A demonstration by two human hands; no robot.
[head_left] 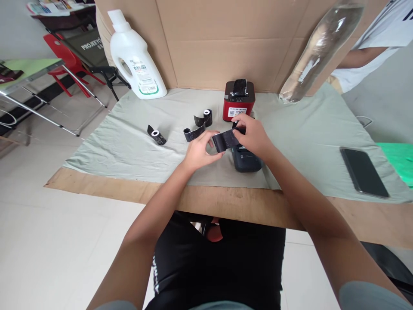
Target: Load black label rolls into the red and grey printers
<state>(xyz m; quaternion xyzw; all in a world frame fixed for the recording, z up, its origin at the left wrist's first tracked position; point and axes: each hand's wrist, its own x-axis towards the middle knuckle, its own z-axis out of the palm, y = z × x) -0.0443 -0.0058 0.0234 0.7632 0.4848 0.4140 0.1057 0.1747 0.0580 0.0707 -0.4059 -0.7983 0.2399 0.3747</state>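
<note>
Over the middle of the cloth [306, 137], a black roll [221, 143] is being held up by the left hand [200, 150] at nine o'clock and the right hand [252, 135] at three, its loose strip [231, 138] stretching from about eight to two, as the worker would read the dial. The left hand is pinching the roll by its edges, thumb below and a finger above; the right hand is pinching the strip's far end. By my reckoning, the bearing that counts is to the black box [247, 161], which is lying at four o'clock from the roll, nearer the right hand. At one o'clock a red printer [238, 104] with a white label is standing near the ribbed cardboard [226, 51]. Around them, a spool with a white core [208, 116] is resting at eleven, a curled scrap [195, 132] toward ten, and another white-cored spool [158, 137] at nine. Pale and grey-green, the cloth is wrinkling over a bare wooden board [226, 202]. Past three, a flat, glossy phone [364, 171] is lying.
</note>
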